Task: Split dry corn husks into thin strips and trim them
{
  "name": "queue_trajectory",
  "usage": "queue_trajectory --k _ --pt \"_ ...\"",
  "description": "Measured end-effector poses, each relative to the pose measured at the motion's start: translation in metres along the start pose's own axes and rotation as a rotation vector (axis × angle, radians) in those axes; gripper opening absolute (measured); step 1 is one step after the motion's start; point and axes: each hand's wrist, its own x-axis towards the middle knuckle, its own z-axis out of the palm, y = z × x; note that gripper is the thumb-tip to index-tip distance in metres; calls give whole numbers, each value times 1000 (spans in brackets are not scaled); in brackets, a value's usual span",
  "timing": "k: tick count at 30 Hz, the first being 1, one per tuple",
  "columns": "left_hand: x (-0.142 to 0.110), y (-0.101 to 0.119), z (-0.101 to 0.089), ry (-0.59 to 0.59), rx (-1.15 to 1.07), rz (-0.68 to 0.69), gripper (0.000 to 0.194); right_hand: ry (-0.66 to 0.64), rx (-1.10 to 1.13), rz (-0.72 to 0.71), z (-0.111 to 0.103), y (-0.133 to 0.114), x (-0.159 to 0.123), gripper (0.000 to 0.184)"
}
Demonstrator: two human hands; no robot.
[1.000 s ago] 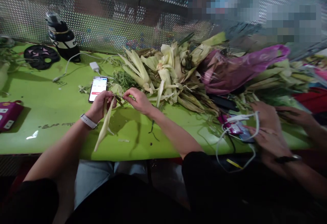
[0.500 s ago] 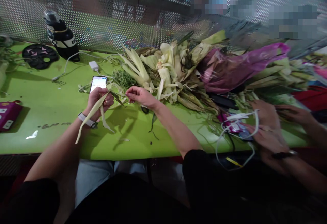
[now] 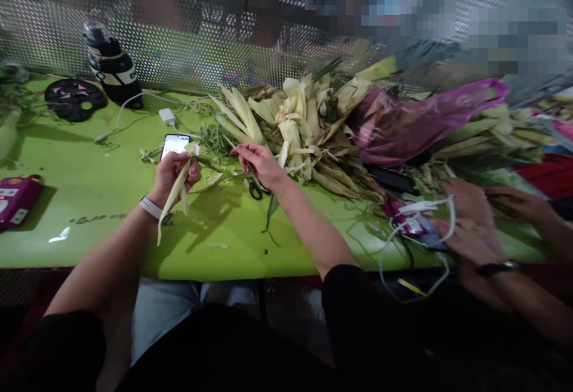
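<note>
My left hand [image 3: 178, 172] is closed around pale strips of corn husk [image 3: 172, 201], whose long ends dangle below the fist. A darker, twisted length pokes out of it to the right. My right hand [image 3: 262, 165] hovers a little to the right, thumb and fingers pinched together; whatever is between them is too small to make out. Black scissor handles [image 3: 255, 190] show on the table just below that hand. Behind the left hand lies a lit phone [image 3: 176, 143], partly covered. A heap of corn husks [image 3: 293, 123] spreads beyond my right hand, beside thin green strands [image 3: 217, 140].
On the green table [image 3: 107, 201] are a dark bottle [image 3: 117, 73], a black palette-like piece [image 3: 76, 99], a white charger [image 3: 167, 116] and a magenta box [image 3: 20, 200]. A pink plastic bag [image 3: 412, 123] covers husks. Another person's hands [image 3: 474, 219] are at right, near white cables [image 3: 418, 207].
My right hand has moved slightly right and up, away from the left, uncovering more of the scissor handles. The husk strips in my left hand have swung to the right and hang steeper.
</note>
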Motion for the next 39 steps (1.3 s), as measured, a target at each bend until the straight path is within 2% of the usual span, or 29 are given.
queue_trajectory --k 3,7,12,15,20,23,26,31,39 --pt "-1 -5 0 -62 -2 -4 27 -17 -168 22 6 -3 -4 48" --pt "1 -13 -4 -124 -12 -22 30 50 -424 -139 18 -6 -11 45" --pt "2 -20 -4 -125 4 -132 35 -129 -476 -232 32 -3 -17 36" --pt "1 -23 -2 -121 8 -194 36 -124 -553 -362 37 1 -18 27" --pt "-1 -24 -1 -135 -39 -240 28 -165 -701 -440 36 8 -15 20" --pt "-3 -23 -1 -127 -85 -222 25 -218 -762 -480 35 8 -13 19" --pt "-6 -21 -1 -135 -124 -191 23 -263 -713 -449 35 2 -13 20" --pt "-8 -21 1 -221 -127 -183 27 -377 -545 -282 32 -18 -21 20" --pt "-10 -21 0 -347 -90 -243 32 -486 -342 -175 27 -27 -28 19"
